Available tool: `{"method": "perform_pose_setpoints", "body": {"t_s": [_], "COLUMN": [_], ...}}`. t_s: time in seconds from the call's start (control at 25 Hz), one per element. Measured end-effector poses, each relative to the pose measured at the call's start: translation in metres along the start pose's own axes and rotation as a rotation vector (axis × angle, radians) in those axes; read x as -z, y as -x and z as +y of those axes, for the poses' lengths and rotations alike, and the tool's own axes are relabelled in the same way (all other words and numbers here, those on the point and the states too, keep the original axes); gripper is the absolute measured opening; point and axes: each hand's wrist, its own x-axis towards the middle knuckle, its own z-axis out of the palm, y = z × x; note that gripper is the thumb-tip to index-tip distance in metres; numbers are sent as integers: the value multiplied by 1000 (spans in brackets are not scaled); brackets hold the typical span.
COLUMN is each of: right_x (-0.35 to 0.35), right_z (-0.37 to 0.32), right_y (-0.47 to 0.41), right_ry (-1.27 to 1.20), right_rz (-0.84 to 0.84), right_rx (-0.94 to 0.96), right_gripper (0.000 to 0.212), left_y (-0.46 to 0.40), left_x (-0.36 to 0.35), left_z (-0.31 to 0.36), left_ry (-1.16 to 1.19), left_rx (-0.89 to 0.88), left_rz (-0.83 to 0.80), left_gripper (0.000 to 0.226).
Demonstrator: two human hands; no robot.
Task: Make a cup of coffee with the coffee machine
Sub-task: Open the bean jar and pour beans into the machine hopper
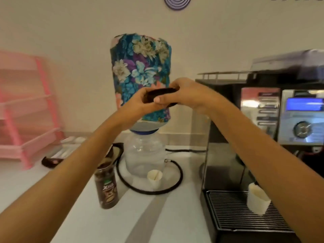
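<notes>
Head view: hands [168, 98] raised, clasping lid [160, 95]

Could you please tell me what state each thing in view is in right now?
Dark lid: off, held by left hand and right hand.
Coffee jar: open, upright.
Paper cup on drip tray: upright.
Second paper cup: upright on counter.
Machine display: lit.

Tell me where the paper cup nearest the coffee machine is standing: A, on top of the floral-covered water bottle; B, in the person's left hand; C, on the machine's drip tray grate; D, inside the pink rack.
C: the paper cup stands on the drip tray grate of the coffee machine.
</notes>
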Motion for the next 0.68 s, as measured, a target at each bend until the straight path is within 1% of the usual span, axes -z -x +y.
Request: {"method": "perform_pose_setpoints", "body": {"t_s": [0.04, 0.08, 0.2, 0.28, 0.4, 0.52, 0.6, 0.68], "right_x": [-27, -55, -125, -171, -228, -277, -303, -322], "right_z": [7, 18, 56, 86, 134, 177, 201, 220], "right_y": [0, -2, 5, 12, 29, 50, 59, 64], "right_ry": [-7, -4, -44, -64, -94, -162, -185, -203], "right_rz": [1, 16, 60, 35, -6, -82, -98, -117], "right_rx": [-2, -19, -71, -144, -247, -343, -400, -428], "right_gripper": [55, 63, 52, 61, 77, 83, 94, 99], "left_y": [15, 30, 74, 103, 143, 178, 196, 206], "left_x": [10, 18, 25, 24, 14, 3, -5, -11], "left_z": [-20, -39, -95, -134, -190, -242, -263, -275], "left_ry": [-17, -40, -76, -54, -119, -201, -202, -185], "left_rx": [32, 60, 134, 178, 250, 349, 401, 425], "left_rz": [-2, -4, -5, 5, 26, 40, 45, 46], "left_gripper": [77, 78, 71, 61, 65, 65, 66, 61]}}
